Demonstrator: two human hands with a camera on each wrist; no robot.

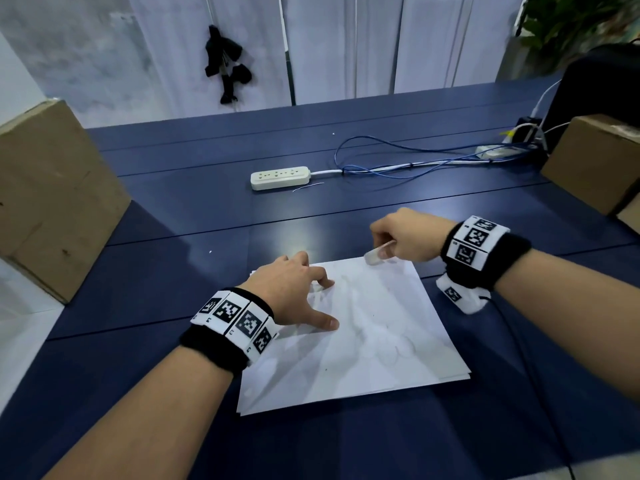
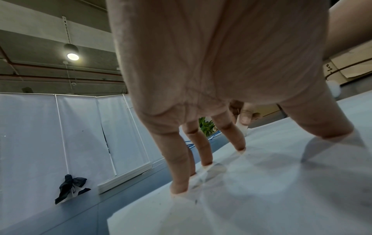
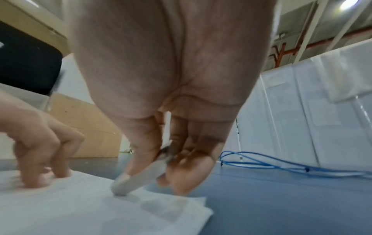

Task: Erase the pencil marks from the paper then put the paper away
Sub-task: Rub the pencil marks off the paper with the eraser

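A white sheet of paper (image 1: 374, 341) with faint pencil marks lies on top of a thin stack on the blue table (image 1: 207, 216). My left hand (image 1: 298, 292) presses its spread, straight fingertips (image 2: 179, 187) on the paper's upper left part (image 2: 261, 190). My right hand (image 1: 398, 237) pinches a whitish eraser (image 1: 375, 256) between thumb and fingers at the paper's far right corner. In the right wrist view the eraser (image 3: 130, 181) has its tip on the paper (image 3: 70, 206).
A white power strip (image 1: 280, 177) with blue and white cables (image 1: 398, 161) lies behind the paper. Cardboard boxes stand at the left (image 1: 52, 195) and right (image 1: 595, 157). White screens (image 1: 346, 46) close off the back.
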